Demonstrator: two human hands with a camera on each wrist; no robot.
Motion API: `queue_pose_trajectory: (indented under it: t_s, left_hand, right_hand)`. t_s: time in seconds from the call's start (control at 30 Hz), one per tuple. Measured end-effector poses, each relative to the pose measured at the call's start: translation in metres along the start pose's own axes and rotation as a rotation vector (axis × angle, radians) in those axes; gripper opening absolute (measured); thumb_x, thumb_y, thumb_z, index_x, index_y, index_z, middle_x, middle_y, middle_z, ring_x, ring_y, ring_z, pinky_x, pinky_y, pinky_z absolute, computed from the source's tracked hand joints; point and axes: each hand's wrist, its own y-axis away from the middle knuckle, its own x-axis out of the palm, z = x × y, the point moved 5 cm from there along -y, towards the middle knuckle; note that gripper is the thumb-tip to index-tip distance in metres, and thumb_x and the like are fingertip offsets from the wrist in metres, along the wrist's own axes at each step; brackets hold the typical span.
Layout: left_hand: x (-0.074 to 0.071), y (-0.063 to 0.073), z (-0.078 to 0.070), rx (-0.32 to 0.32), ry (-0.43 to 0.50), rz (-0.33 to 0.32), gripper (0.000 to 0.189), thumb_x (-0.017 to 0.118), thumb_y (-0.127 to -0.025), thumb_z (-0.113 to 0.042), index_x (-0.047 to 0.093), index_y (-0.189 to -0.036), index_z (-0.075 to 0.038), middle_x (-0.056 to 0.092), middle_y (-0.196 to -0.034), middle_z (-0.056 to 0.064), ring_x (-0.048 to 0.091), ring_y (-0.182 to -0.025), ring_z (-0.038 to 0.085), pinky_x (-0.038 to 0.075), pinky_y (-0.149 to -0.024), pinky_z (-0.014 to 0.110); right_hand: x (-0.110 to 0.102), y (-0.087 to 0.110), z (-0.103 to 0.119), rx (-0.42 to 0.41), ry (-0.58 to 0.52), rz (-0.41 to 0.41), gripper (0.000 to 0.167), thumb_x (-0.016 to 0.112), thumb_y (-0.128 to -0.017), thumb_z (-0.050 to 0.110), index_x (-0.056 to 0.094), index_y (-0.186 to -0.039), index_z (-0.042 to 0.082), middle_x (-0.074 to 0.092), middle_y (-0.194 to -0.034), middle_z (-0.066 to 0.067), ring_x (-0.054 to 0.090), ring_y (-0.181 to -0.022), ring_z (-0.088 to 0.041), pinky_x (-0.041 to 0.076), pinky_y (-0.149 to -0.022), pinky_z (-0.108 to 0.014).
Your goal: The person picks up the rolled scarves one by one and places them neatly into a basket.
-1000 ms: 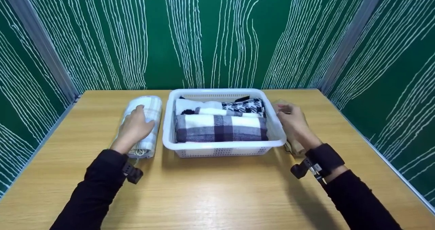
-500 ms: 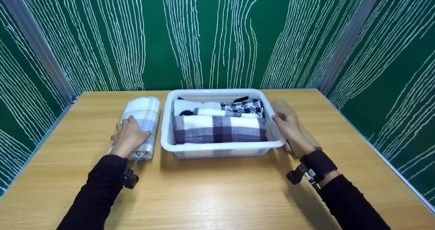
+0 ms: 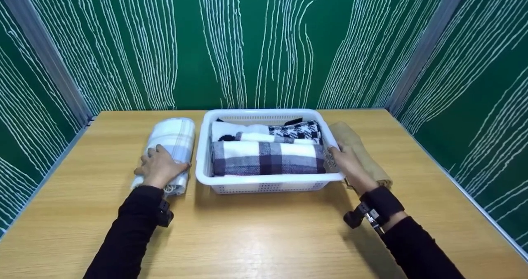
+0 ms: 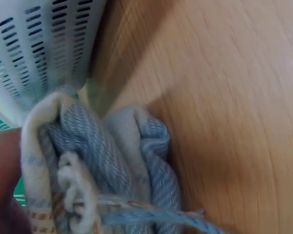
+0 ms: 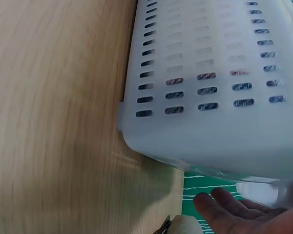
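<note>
A pale blue-and-white plaid scarf (image 3: 175, 134), folded into a bundle with fringe at its near end, lies left of the basket. My left hand (image 3: 159, 167) lies across its near half, thumb at the right side and fingers over the left. In the left wrist view the scarf's folded layers (image 4: 88, 141) and knotted fringe (image 4: 75, 190) show up close. My right hand (image 3: 348, 163) holds the right rim of the white plastic basket (image 3: 272, 179), thumb on top. Its fingers (image 5: 219, 209) reach below the rim in the right wrist view.
Inside the basket lie a purple-and-white checked folded scarf (image 3: 270, 157) and a black-and-white houndstooth one (image 3: 297, 129) behind it. A tan folded cloth (image 3: 359, 147) lies on the wooden table (image 3: 255, 237), right of the basket. Green, white-streaked panels (image 3: 268, 44) enclose the table.
My right hand has come off the tan cloth and taken hold of the basket's right rim. My left hand has slid nearer along the plaid scarf and spread across it.
</note>
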Motion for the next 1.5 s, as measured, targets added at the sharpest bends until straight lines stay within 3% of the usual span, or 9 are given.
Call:
queue_pose_trajectory:
  t_s: [0.17,0.47,0.6,0.73,0.97,1.23,1.37,1.5]
  left_hand:
    - [0.007,-0.002,0.006,-0.041,-0.025,0.019,0.122,0.076,-0.069,-0.055,0.008,-0.145,0.012,0.013,-0.139,0.045,0.013,-0.126,0.065,0.020,-0.089,0.081]
    - [0.014,-0.004,0.007,-0.030,-0.049,0.023,0.119,0.076,-0.070,-0.047,0.004,-0.145,0.010,0.019,-0.134,0.043,0.025,-0.119,0.065,0.025,-0.086,0.080]
    - [0.014,-0.002,0.009,-0.026,-0.054,0.029,0.117,0.075,-0.070,-0.045,0.004,-0.145,0.011,0.022,-0.132,0.043,0.026,-0.118,0.064,0.025,-0.085,0.080]
    - [0.013,0.001,0.010,-0.021,-0.063,0.041,0.116,0.075,-0.070,-0.043,0.004,-0.145,0.011,0.022,-0.131,0.043,0.027,-0.118,0.063,0.025,-0.086,0.080]
    - [0.010,0.006,0.013,0.003,-0.068,0.061,0.112,0.076,-0.068,-0.042,0.010,-0.142,0.012,0.027,-0.127,0.042,0.030,-0.115,0.062,0.025,-0.085,0.080]
    - [0.003,0.015,0.021,0.047,-0.081,0.111,0.111,0.077,-0.067,-0.040,0.014,-0.140,0.013,0.028,-0.125,0.042,0.032,-0.114,0.060,0.025,-0.084,0.081]
    - [0.001,0.020,0.025,0.072,-0.093,0.114,0.107,0.079,-0.063,-0.037,0.018,-0.136,0.014,0.031,-0.122,0.041,0.033,-0.112,0.059,0.025,-0.081,0.082]
    - [0.000,0.023,0.028,0.086,-0.106,0.121,0.104,0.080,-0.060,-0.035,0.022,-0.132,0.014,0.034,-0.118,0.039,0.035,-0.109,0.058,0.024,-0.080,0.083]
  right_hand:
    - [0.002,0.001,0.000,0.001,0.000,0.005,0.040,0.033,-0.100,0.008,0.039,-0.130,-0.017,0.054,-0.087,-0.016,0.056,-0.071,-0.016,0.050,-0.060,-0.027]
    - [-0.001,-0.002,-0.001,-0.026,0.037,-0.052,0.035,0.033,-0.100,0.005,0.043,-0.123,-0.019,0.050,-0.082,-0.006,0.050,-0.068,-0.007,0.044,-0.061,-0.019]
    - [0.001,-0.002,-0.002,0.011,-0.030,-0.029,0.034,0.031,-0.101,0.007,0.042,-0.123,-0.017,0.049,-0.082,-0.008,0.051,-0.068,-0.009,0.047,-0.061,-0.021]
    - [0.003,-0.001,-0.006,0.060,-0.117,0.009,0.036,0.029,-0.101,0.009,0.037,-0.128,-0.015,0.048,-0.080,-0.009,0.052,-0.065,-0.013,0.050,-0.060,-0.026]
    - [0.002,0.000,-0.005,0.085,-0.121,0.036,0.045,0.029,-0.102,0.012,0.028,-0.140,-0.012,0.049,-0.083,-0.006,0.053,-0.068,-0.011,0.051,-0.064,-0.028]
    - [0.000,0.001,-0.005,0.057,-0.029,0.012,0.046,0.030,-0.101,0.012,0.032,-0.140,-0.012,0.049,-0.108,-0.017,0.054,-0.084,-0.013,0.051,-0.072,-0.026]
    - [0.001,0.000,-0.005,0.068,-0.106,0.024,0.043,0.030,-0.102,0.012,0.032,-0.137,-0.013,0.050,-0.091,-0.011,0.055,-0.071,-0.010,0.052,-0.064,-0.025]
    - [0.003,0.000,-0.006,0.077,-0.172,0.044,0.043,0.029,-0.103,0.012,0.028,-0.137,-0.014,0.049,-0.085,-0.007,0.054,-0.065,-0.010,0.051,-0.060,-0.025]
